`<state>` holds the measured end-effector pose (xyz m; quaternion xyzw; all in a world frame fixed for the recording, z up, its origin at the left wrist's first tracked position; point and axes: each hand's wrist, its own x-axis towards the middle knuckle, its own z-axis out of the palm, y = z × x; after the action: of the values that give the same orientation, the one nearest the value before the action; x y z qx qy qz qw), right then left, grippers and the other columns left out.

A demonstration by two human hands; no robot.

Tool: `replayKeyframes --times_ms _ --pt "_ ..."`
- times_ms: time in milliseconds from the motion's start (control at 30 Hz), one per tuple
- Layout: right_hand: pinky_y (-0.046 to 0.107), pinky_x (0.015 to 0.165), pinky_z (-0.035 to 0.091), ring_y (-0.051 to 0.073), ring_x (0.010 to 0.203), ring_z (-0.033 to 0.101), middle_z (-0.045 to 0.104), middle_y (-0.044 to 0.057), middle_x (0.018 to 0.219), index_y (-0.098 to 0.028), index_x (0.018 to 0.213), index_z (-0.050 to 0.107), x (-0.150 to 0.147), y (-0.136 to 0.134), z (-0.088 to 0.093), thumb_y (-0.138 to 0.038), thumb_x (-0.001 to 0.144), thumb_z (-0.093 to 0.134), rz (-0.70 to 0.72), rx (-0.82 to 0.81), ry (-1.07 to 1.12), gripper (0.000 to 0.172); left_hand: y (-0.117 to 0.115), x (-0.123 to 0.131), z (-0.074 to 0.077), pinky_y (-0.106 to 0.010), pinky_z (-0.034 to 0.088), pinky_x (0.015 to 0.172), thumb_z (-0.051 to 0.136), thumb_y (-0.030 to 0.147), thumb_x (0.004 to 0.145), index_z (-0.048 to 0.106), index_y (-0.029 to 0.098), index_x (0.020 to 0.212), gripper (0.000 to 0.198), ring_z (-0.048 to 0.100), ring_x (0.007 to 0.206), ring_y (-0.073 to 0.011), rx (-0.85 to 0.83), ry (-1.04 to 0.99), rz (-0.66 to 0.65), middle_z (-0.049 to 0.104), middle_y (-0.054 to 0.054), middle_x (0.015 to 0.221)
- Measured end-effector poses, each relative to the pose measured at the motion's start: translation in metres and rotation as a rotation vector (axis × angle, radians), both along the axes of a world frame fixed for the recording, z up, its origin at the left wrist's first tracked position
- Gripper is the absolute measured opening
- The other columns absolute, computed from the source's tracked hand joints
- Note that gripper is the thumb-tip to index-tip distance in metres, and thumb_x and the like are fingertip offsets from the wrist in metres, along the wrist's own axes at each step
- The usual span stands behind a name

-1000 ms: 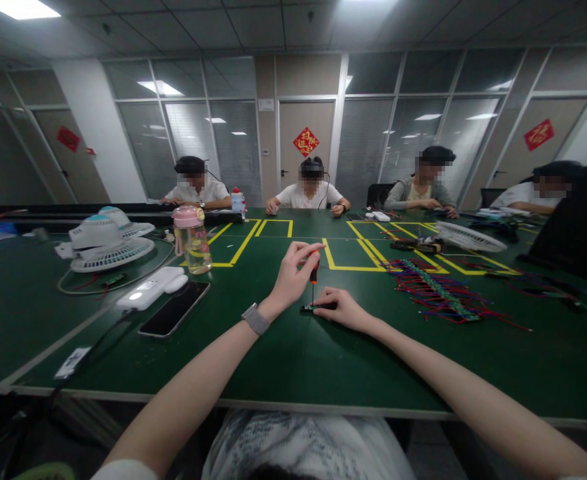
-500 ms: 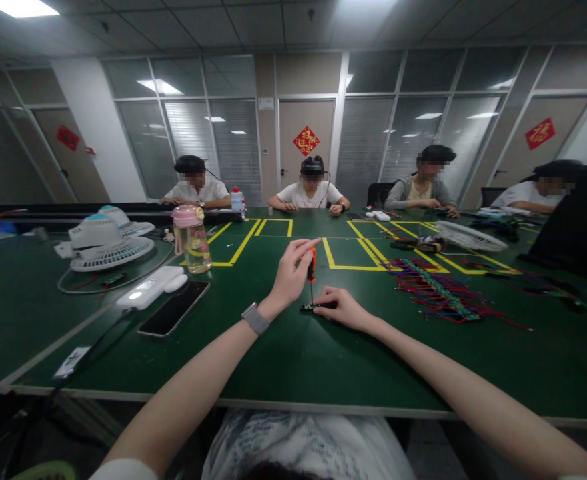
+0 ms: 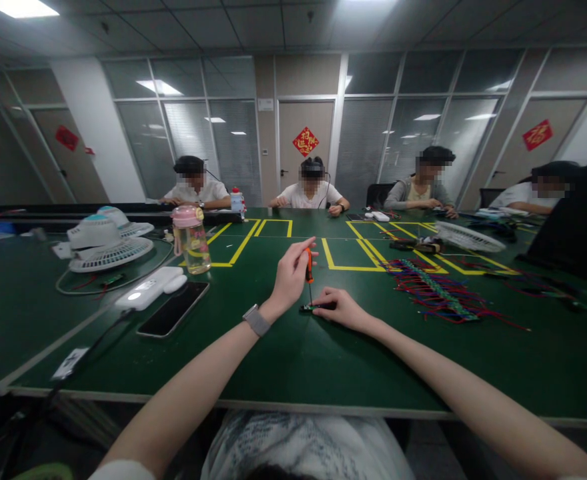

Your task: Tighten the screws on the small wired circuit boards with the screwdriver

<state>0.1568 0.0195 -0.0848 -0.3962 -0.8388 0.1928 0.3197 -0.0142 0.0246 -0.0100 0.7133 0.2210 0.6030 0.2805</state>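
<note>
My left hand [image 3: 289, 277] pinches the orange-and-black handle of a small screwdriver [image 3: 309, 265], held upright with its tip down on a small black part [image 3: 309, 308] on the green table [image 3: 293, 353]. My right hand [image 3: 344, 309] lies on the table just right of that part, fingers pressed on its end to steady it. A grey watch [image 3: 256, 320] sits on my left wrist.
Left of my hands lie a black phone [image 3: 173, 309], a white power bank [image 3: 151, 287], a pink-lidded bottle [image 3: 190, 239] and small white fans [image 3: 106, 243]. A bundle of coloured wires [image 3: 436, 290] lies to the right. Several people sit along the far edge.
My left fingers have shifted round the screwdriver handle, turning it; the handle sits a little higher and more exposed. My right hand and the black part have stayed in place.
</note>
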Motion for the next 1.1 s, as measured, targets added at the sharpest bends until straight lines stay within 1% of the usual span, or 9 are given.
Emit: replayKeyframes --times_ms 67,167,267,400,500,700,800,933,1100 --pt "0.026 0.069 0.045 0.014 0.07 0.056 0.059 0.003 0.079 -0.02 0.099 0.073 0.0003 0.0002 -0.0004 -0.031 0.08 0.065 0.001 0.0 -0.002 0.024 -0.0002 0.0007 -0.0004 -0.026 0.052 0.074 0.044 0.031 0.092 0.057 0.021 0.12 0.032 0.062 0.088 -0.0139 -0.025 -0.012 -0.013 0.06 -0.007 0.106" --pt "0.026 0.069 0.044 0.014 0.07 0.056 0.059 0.003 0.079 -0.019 0.099 0.073 0.0008 0.0006 -0.0008 -0.03 0.08 0.065 -0.003 0.004 -0.011 0.024 -0.001 -0.0003 -0.0014 -0.025 0.051 0.075 0.054 0.032 0.087 0.065 0.021 0.107 0.025 0.059 0.088 -0.0143 0.038 0.022 0.133 0.059 -0.006 0.098" --pt "0.026 0.068 0.043 0.013 0.069 0.056 0.058 0.003 0.079 -0.019 0.099 0.073 0.0009 0.0002 -0.0003 -0.03 0.08 0.065 -0.003 0.012 -0.018 0.024 -0.0014 -0.0016 -0.0016 -0.025 0.05 0.08 0.055 0.033 0.087 0.069 0.022 0.102 0.023 0.057 0.094 -0.0149 0.085 0.033 0.234 0.053 -0.006 0.104" --pt "0.026 0.069 0.044 0.014 0.07 0.056 0.059 0.003 0.079 -0.019 0.1 0.073 0.0005 -0.0006 0.0008 -0.029 0.08 0.064 0.002 0.012 -0.02 0.024 -0.0006 -0.0002 -0.0012 -0.027 0.051 0.082 0.041 0.028 0.093 0.06 0.023 0.118 0.032 0.059 0.098 -0.0146 0.027 0.001 0.07 0.056 -0.007 0.114" --pt "0.026 0.069 0.044 0.014 0.071 0.057 0.059 0.004 0.08 -0.019 0.1 0.073 0.0003 -0.0006 0.0008 -0.029 0.08 0.065 -0.007 0.014 -0.022 0.024 -0.0008 0.0015 -0.0013 -0.027 0.053 0.076 0.044 0.028 0.092 0.056 0.02 0.121 0.033 0.062 0.091 -0.0146 -0.04 -0.028 -0.012 0.06 -0.008 0.112" --pt "0.026 0.069 0.043 0.014 0.07 0.056 0.059 0.003 0.079 -0.019 0.1 0.073 0.0 -0.0012 0.0018 -0.029 0.08 0.065 -0.006 0.01 -0.028 0.024 -0.002 0.0007 -0.0021 -0.023 0.051 0.076 0.056 0.032 0.086 0.066 0.022 0.106 0.025 0.057 0.095 -0.0151 0.071 0.047 0.16 0.056 -0.006 0.104" --pt "0.026 0.068 0.043 0.014 0.07 0.056 0.059 0.003 0.079 -0.019 0.1 0.073 -0.0003 -0.002 0.0026 -0.029 0.08 0.064 -0.001 0.007 -0.021 0.024 -0.0009 0.0016 -0.0029 -0.025 0.051 0.08 0.046 0.029 0.091 0.062 0.024 0.116 0.03 0.057 0.101 -0.0158 0.057 0.038 0.087 0.056 -0.007 0.113" --pt "0.026 0.068 0.044 0.013 0.068 0.056 0.059 0.003 0.079 -0.018 0.099 0.073 -0.0005 -0.0023 0.003 -0.029 0.081 0.064 -0.002 -0.005 -0.009 0.024 -0.0003 0.0035 -0.0041 -0.025 0.053 0.074 0.045 0.028 0.092 0.056 0.023 0.123 0.033 0.062 0.09 -0.0143 -0.009 -0.014 -0.017 0.06 -0.007 0.11" --pt "0.026 0.067 0.043 0.013 0.068 0.055 0.058 0.003 0.079 -0.018 0.1 0.073 -0.0003 -0.0021 0.003 -0.029 0.08 0.064 -0.001 -0.007 -0.015 0.024 -0.0027 0.0018 -0.0021 -0.023 0.051 0.076 0.058 0.029 0.084 0.067 0.022 0.106 0.024 0.057 0.093 -0.0141 0.088 0.046 0.168 0.054 -0.006 0.102"
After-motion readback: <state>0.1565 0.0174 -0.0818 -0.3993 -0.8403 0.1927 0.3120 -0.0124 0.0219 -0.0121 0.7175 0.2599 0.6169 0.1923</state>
